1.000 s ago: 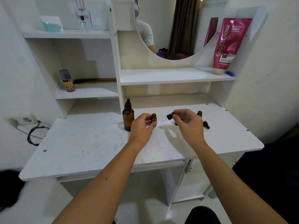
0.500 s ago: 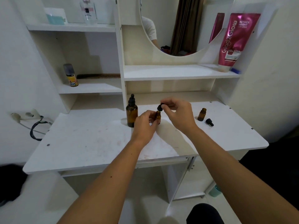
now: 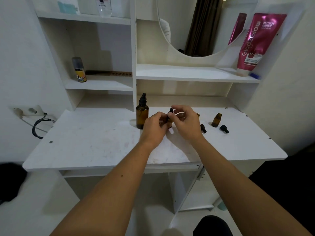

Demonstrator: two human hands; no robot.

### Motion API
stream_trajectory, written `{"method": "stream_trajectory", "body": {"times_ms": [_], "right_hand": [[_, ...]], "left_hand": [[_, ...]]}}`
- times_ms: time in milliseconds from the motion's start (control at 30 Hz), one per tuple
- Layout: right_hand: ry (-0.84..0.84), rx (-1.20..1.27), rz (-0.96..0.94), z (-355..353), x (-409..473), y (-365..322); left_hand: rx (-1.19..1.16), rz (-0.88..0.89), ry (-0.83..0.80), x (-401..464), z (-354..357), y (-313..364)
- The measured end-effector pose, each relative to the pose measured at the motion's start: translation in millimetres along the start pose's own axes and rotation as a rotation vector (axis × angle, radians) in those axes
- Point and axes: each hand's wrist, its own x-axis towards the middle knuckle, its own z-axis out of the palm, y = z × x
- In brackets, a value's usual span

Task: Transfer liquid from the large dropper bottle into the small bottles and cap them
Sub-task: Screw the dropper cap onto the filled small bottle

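Small bottle (image 3: 169,121) | left hand (image 3: 154,128) grip holds it | right hand (image 3: 186,122) grip pinches cap (image 3: 170,111)

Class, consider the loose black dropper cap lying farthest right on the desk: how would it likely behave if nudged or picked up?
The black dropper cap lies on its side on the white desk, so it would probably roll in a curve. It looks small, so likely light. Its bulb may squash when pinched.

Both hands — left (image 3: 156,126), right (image 3: 186,122) — grip a small capped bottle (image 3: 170,119) beside the dropper bottle (image 3: 142,114).
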Motion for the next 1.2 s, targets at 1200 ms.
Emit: {"method": "stream_trajectory", "body": {"times_ms": [1200], "right_hand": [[0.017, 0.147, 0.057, 6, -3, 16]], "left_hand": [[0.040, -0.014, 0.009, 3, 4, -4]]}}
